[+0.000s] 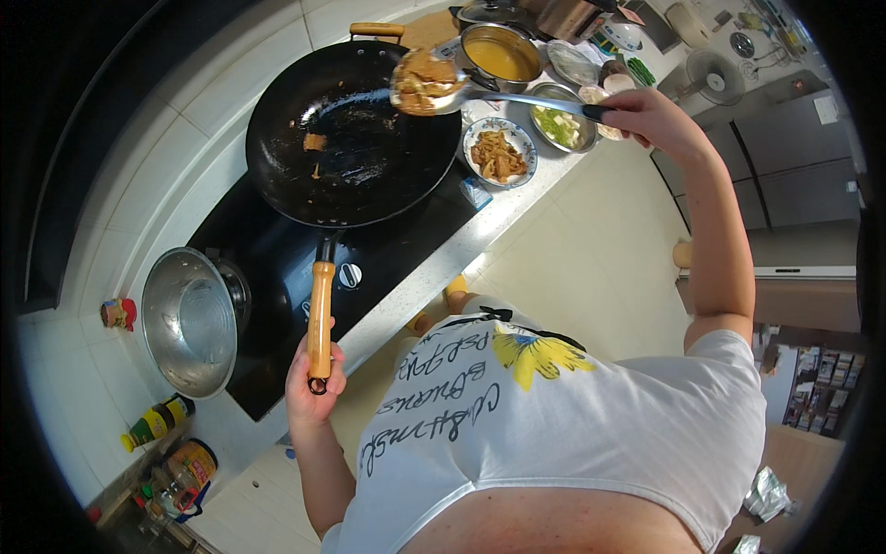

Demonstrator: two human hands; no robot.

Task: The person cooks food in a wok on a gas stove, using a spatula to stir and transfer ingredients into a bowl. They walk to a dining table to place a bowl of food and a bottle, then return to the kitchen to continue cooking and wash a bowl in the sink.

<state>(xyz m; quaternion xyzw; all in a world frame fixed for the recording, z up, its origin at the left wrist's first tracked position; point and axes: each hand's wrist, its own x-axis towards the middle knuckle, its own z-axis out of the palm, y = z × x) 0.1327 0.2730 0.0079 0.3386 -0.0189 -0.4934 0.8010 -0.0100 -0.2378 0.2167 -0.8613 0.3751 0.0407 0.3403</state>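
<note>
My left hand [315, 377] is closed around the wooden handle of a black wok [353, 138], with a few food scraps on its dark inner surface. In my right hand [640, 118] is the black-tipped handle of a metal spatula [512, 97]. Its blade, over the wok's right rim, carries a heap of browned food pieces [428, 79]. Just right of the wok, a floral-rimmed bowl [531, 154] holds similar browned pieces. Below the spatula's handle is a metal bowl [590, 142] with chopped greens and white cubes.
A pot [502, 54] of yellowish liquid stands behind the floral bowl, near a lidded pan [491, 12]. An empty metal wok [190, 322] sits on the left of the black cooktop [277, 277]. Bottles [159, 421] and jars stand at lower left. The counter edge [429, 284] runs diagonally before me.
</note>
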